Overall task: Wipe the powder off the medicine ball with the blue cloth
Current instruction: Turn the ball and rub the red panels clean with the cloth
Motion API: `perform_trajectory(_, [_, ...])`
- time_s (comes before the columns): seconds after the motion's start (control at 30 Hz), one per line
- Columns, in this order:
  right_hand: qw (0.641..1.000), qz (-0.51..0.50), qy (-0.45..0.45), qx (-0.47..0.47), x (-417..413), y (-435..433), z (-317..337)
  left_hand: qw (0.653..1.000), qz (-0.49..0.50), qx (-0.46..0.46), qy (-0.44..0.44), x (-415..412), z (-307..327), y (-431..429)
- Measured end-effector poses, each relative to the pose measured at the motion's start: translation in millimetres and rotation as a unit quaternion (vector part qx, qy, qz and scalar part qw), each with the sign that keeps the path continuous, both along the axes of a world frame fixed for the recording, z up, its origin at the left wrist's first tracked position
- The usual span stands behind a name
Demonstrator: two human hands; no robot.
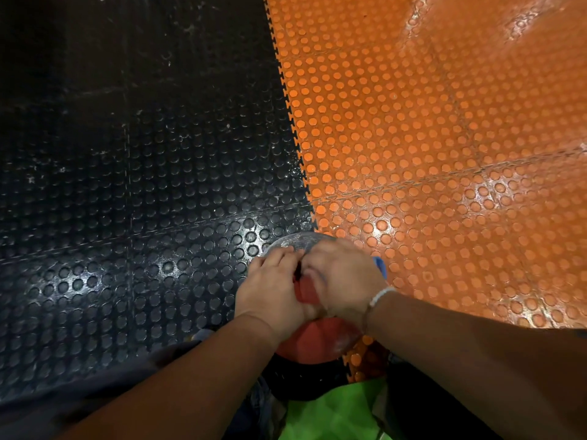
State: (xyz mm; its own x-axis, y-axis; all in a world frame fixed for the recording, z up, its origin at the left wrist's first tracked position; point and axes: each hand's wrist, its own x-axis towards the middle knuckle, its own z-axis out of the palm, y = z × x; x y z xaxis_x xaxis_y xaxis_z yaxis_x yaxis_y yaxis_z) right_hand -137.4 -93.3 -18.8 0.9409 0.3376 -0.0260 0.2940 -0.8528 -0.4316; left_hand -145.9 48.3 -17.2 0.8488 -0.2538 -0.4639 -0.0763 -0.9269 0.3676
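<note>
The medicine ball sits on the floor at the seam between black and orange mats, red on its near side and grey with white powder on its far side. My left hand rests flat on the ball's top left, fingers straight. My right hand lies over the ball's top right and covers the blue cloth, of which only a small edge shows past the hand. How the right fingers hold the cloth is hidden.
Studded black floor mats fill the left side and studded orange mats the right, joined by a toothed seam. A green cloth or garment lies at the bottom edge near my body.
</note>
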Motion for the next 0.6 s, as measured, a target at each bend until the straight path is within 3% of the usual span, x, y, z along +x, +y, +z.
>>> perform_trajectory(0.03, [1.000, 0.013, -0.018, -0.001, -4, -1, -1, 1.000, 0.001, -0.003, 0.000, 0, 0, 1])
perform_trajectory(0.07, [0.999, 0.002, 0.033, 0.007, -4, -5, -1, 1.000, 0.003, -0.005, 0.003, 0, 1, 1])
perform_trajectory(0.17, [0.973, -0.166, 0.160, 0.018, 1, -36, -20, 1.000, -0.005, 0.007, 0.015, -3, 2, -1])
perform_trajectory(0.23, [0.949, -0.245, 0.197, -0.003, 5, -45, -26, 1.000, -0.009, 0.012, 0.012, -4, 2, -4])
perform_trajectory(0.3, [0.962, -0.215, 0.171, -0.013, 6, -29, -22, 1.000, -0.006, 0.012, 0.011, -2, 2, -2])
perform_trajectory(0.43, [0.999, -0.031, 0.013, 0.022, -2, 1, -7, 1.000, 0.020, 0.004, 0.020, 6, -2, 5])
perform_trajectory(0.47, [0.999, -0.024, 0.032, 0.032, -1, -4, -9, 0.999, 0.031, 0.000, 0.026, 7, -2, 7])
perform_trajectory(0.53, [0.989, -0.102, 0.095, 0.050, 5, -23, -19, 0.998, 0.047, -0.001, 0.039, 8, 1, 8])
perform_trajectory(0.6, [0.952, -0.239, 0.185, 0.055, 8, -40, -25, 0.997, 0.055, 0.002, 0.046, 8, 1, 8])
